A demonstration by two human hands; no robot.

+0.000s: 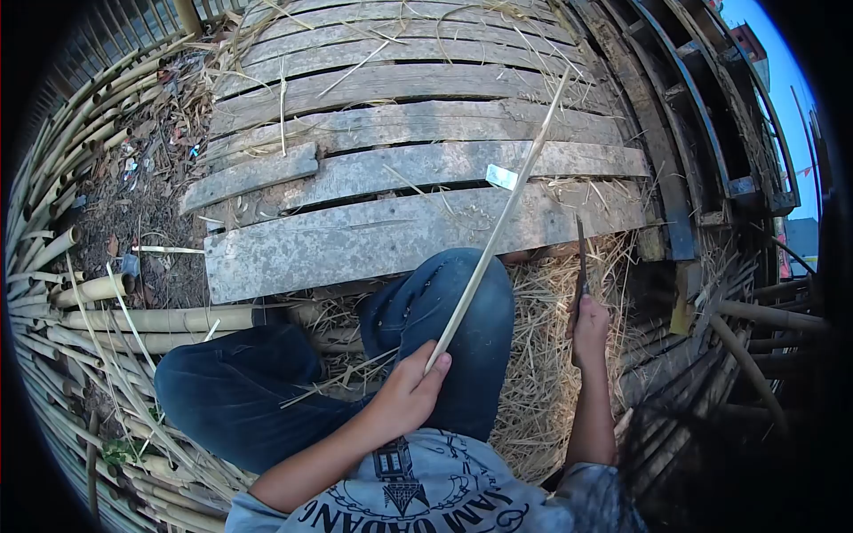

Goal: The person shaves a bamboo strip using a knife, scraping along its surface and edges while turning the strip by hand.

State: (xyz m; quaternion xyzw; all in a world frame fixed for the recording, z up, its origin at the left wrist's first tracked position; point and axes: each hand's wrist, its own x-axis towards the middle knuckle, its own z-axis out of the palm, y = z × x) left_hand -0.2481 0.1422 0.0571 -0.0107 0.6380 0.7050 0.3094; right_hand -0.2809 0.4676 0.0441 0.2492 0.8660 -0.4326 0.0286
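My left hand [411,391] is closed around the lower end of a long, pale bamboo strip [498,226]. The strip slants up and to the right, past my raised knee and over the wooden slats. Out to the right, my right hand [590,332] grips a knife [582,258] by its handle, with the dark, narrow blade pointing up and away from me. Blade and strip are apart. Below the knife lies a heap of bamboo shavings [542,364], some of it beside my leg.
A low platform of weathered slats [355,226] spans the front, with loose shavings and a small whitish packet [502,177] on it. Bamboo poles [160,319] are piled along the left. Wooden pallets [684,115] stand upright at the right. Littered soil [155,178] shows at left.
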